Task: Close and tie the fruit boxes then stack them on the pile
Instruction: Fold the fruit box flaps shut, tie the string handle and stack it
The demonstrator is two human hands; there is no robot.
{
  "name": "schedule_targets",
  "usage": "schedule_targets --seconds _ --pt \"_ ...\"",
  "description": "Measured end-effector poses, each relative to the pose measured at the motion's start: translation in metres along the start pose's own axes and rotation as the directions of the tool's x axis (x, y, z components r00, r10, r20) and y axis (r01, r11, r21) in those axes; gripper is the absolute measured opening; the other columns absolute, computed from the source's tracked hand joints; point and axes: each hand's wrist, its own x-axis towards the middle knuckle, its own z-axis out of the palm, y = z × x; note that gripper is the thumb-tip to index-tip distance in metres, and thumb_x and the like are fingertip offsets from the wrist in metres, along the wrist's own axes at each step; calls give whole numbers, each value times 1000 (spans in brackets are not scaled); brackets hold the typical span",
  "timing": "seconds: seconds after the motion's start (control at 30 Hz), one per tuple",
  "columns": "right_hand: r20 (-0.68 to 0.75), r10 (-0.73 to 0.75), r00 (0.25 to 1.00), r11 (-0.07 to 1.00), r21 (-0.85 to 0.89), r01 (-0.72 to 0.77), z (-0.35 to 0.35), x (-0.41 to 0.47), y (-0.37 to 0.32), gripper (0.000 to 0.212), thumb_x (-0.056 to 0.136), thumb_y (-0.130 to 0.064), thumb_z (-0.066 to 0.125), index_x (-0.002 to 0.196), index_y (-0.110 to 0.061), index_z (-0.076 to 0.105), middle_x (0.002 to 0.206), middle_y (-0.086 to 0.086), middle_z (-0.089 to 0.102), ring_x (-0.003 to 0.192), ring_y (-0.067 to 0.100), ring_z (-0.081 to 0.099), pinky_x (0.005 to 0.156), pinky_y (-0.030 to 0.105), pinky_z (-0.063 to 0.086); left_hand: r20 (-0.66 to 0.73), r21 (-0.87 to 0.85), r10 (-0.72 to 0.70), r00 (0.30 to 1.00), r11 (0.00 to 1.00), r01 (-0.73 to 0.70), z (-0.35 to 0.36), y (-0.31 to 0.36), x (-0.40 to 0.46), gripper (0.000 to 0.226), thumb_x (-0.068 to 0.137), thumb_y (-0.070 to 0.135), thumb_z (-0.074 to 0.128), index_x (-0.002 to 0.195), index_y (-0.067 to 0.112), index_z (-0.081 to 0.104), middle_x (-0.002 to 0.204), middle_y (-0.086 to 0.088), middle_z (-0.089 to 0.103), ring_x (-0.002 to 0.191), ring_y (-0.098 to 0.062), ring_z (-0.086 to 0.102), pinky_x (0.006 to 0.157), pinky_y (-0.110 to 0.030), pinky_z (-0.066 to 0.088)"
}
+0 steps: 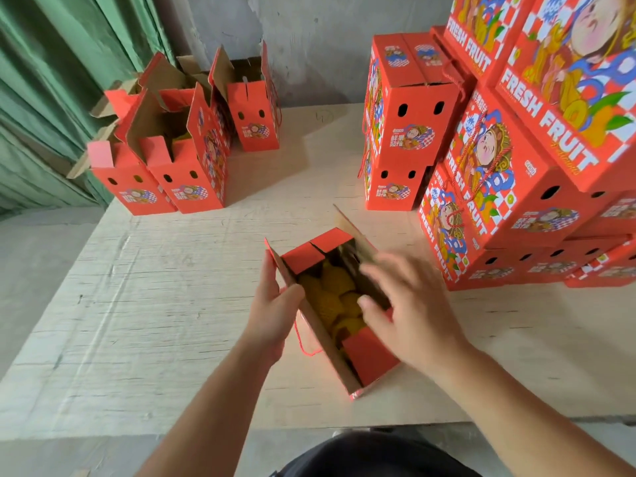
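Far left, a green corrugated wall point(51, 98) runs down the edge of the view. Just beside it, at the back left of the pale plywood table point(137, 304), stands a cluster of open fruit boxes point(179, 156), red cartons with their brown-lined flaps sticking up at all angles; one more open box point(256, 111) stands behind them near the grey wall.

Moving to the middle, here is the action: the open fruit box point(373, 368) sits on the table right in front of the person, top still unclosed, yellow netted fruit point(339, 297) showing inside. A red cord handle point(303, 342) loops out from its left side. The left hand point(272, 304) is on the box's left long flap, thumb over the inner face and fingers behind it, a loose grip with the flap standing upright. The right hand point(409, 311) is spread wide over the right side of the opening, fingers blurred, thumb reaching into the box near the right flap; whether it actually grips that flap, I cannot tell.

On the right, two closed boxes point(406, 132) stand stacked on end, one on the other. Just beside them rises the pile of closed boxes point(516, 187), laid flat, "FRESH FRUIT" printed across the lids, filling the right edge of the table.
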Motion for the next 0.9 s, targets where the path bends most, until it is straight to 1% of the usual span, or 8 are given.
schedule_targets --seconds 0.1,0.17,0.27,0.43,0.53,0.7,0.8,0.9 --pt "104 313 944 936 -199 -289 -8 21 34 78 95 -33 66 161 -22 26 149 14 47 126 38 54 96 50 52 52 89 -59 997 995 54 9 -1 -21 70 99 19 65 140 67 37 114 41 65 98 11 67 71 -13 56" --pt "272 419 866 902 -234 -362 -8 26 45 70 102 -24 56 162 -25 19 134 11 61 108 35 64 83 43 54 211 120 -180 961 980 157 28 -10 -48 87 94 45 74 148 71 11 125 56 45 105 19 58 86 -18 53" --pt "307 381 872 921 -212 -327 -16 30 49 55 102 -13 48 152 -30 34 86 -1 62 70 20 59 58 36 47 236 104 -207 949 977 188 50 -21 -71 96 93 42 72 152 63 -1 133 33 50 99 15 64 78 -13 57" --pt "615 435 658 803 65 -592 -45 -9 36 33 99 -31 50 110 -57 33 94 4 58 63 19 70 56 39 57 134 507 -98 986 862 17 21 4 -36 58 77 11 49 127 39 52 98 13 70 92 -12 67 80 -37 58" --pt "595 540 595 637 172 -751 -41 -45 34 51 86 -39 63 110 -58 23 110 10 61 76 20 72 59 35 60 196 708 37 980 686 -167 -8 21 3 59 83 3 46 131 36 60 111 6 73 102 -22 65 85 -32 51" --pt "307 385 870 902 -326 -284 -39 -29 49 104 71 -61 73 152 -35 13 150 -10 14 138 22 18 111 49 37 225 867 137 965 423 -262 -35 36 65 58 101 9 48 149 41 51 131 0 68 119 -28 61 100 -42 50" --pt "387 258 885 925 -362 -112 -37 9 43 61 77 -65 46 128 -33 58 130 -10 53 124 23 48 92 38 50 233 949 409 882 103 -298 -14 32 64 57 95 6 53 143 37 58 124 -1 72 114 -30 57 101 -45 37" --pt "592 245 768 914 -404 20 -24 47 47 40 87 -52 51 117 -30 64 114 -6 65 102 24 64 70 33 48 226 934 668 709 59 -353 4 5 27 48 86 28 70 133 31 63 145 2 55 125 -30 49 105 -48 30"
